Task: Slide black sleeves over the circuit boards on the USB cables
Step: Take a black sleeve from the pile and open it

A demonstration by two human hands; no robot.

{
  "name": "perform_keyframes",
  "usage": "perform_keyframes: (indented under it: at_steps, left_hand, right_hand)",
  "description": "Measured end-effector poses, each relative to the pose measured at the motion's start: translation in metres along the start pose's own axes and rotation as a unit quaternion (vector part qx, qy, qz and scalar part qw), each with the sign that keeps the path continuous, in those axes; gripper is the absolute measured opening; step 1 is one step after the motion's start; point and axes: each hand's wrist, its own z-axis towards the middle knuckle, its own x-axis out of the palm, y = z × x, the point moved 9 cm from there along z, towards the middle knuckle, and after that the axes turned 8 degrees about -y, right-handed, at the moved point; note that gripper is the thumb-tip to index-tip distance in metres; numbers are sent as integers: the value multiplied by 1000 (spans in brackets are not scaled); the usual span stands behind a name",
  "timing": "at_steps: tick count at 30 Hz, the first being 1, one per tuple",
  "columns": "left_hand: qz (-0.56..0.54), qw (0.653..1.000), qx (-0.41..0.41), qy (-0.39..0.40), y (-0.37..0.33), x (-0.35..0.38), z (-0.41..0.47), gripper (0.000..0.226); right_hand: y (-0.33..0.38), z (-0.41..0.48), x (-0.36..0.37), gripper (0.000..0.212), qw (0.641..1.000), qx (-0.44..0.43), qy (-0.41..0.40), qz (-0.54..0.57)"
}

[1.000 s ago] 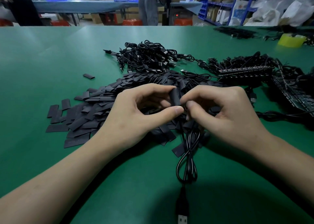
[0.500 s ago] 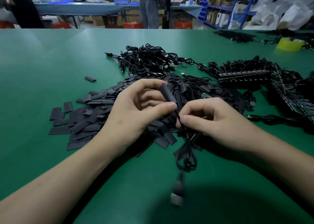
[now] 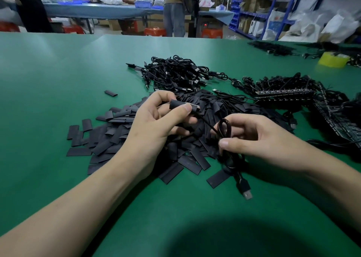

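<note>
My left hand pinches a black sleeve between thumb and fingers; the sleeve sits over the end of a USB cable, and the board inside is hidden. From the sleeve the thin black cable runs down to my right hand, which grips its looped bundle. The USB plug hangs below that hand, just above the green table. Under both hands lies a heap of flat black sleeves.
A tangled pile of black USB cables lies behind the sleeves. Strips of circuit boards with cables fill the right side. A yellow tape roll stands far right. One loose sleeve lies apart. People stand at a distant table.
My hands have moved apart: the left one lifted the sleeved end up and left, and the right one slid down the cable to grip its looped bundle. The plug swung right.
</note>
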Motion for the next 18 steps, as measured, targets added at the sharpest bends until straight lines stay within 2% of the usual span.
perform_keyframes:
  at_steps: [5, 8, 10, 13, 16, 18]
  left_hand:
    - [20, 999, 23, -22, -2, -6, 2, 21]
    - [75, 995, 40, -49, -2, -12, 3, 30]
    - [127, 989, 61, -48, -2, -11, 2, 27]
    - [268, 952, 145, 1, -6, 1, -3, 6]
    - [372, 901, 212, 74, -5, 17, -13, 9]
    - [392, 888, 216, 105, -1, 23, -16, 12]
  right_hand:
    - [14, -2, -16, 22, 998, -17, -62, -14]
    - [35, 8, -42, 33, 989, -39, -129, -65]
    - [46, 28, -64, 41, 983, -31, -166, -72]
    - [67, 78, -87, 30, 966, -34, -211, -145]
    - [82, 146, -89, 33, 946, -47, -231, -222]
    - [90, 193, -78, 36, 922, -63, -227, -307]
